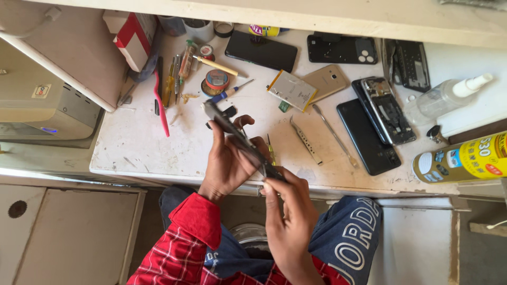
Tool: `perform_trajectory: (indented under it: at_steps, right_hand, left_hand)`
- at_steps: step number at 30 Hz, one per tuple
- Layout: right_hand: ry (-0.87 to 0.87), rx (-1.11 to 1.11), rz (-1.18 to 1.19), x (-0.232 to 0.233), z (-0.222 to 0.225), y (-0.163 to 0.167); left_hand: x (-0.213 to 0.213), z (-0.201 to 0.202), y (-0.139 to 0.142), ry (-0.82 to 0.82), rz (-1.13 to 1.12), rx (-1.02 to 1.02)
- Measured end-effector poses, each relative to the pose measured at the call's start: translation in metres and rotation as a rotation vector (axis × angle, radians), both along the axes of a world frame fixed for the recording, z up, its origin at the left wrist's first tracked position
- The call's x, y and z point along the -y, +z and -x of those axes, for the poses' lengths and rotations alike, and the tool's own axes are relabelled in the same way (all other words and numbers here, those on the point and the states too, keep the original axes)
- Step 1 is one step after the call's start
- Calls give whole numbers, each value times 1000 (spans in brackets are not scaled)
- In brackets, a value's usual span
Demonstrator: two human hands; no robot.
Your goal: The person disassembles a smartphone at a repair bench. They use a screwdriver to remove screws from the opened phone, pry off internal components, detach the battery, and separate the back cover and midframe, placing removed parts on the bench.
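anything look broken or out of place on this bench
Yes: several phones lie opened. One phone body shows bare insides, a black back cover sits alone, and a loose battery lies apart. Both hands, left hand and right hand, hold another phone edge-on.

Yellow spray can (465, 158) cut by right edge

So the phone (240, 141) is a slim dark slab seen almost edge-on, sitting just left of the middle of the frame. It runs on a diagonal, top end up-left, bottom end down-right, tilted so you mostly get the thin side and a sliver of 1 flat face. It's up off the white bench, over its front edge, with both ends gripped. Can't tell from here whether that visible face is the screen or the back.
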State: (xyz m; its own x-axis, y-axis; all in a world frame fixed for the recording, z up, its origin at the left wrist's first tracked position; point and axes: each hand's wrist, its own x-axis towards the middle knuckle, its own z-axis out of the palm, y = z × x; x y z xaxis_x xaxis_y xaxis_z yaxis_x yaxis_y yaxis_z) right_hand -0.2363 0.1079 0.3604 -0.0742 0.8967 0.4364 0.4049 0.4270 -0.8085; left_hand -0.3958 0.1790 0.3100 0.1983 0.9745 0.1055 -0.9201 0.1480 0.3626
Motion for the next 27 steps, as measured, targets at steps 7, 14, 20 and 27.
perform_trajectory:
  at_steps: [7,14,20,27]
  right_hand:
    - [47,-247,91,-16,1,-12]
    - [85,-332,243,-29,-10,-25]
    - [116,-319,203,-36,-12,-37]
    - [151,-433,332,-54,-30,-44]
  left_hand:
    - [-14,-3,0,41,80,6]
    - [-26,-2,-8,61,127,-176]
    - [-27,-3,-6,101,113,-175]
    - [-15,44,52,-159,-185,-528]
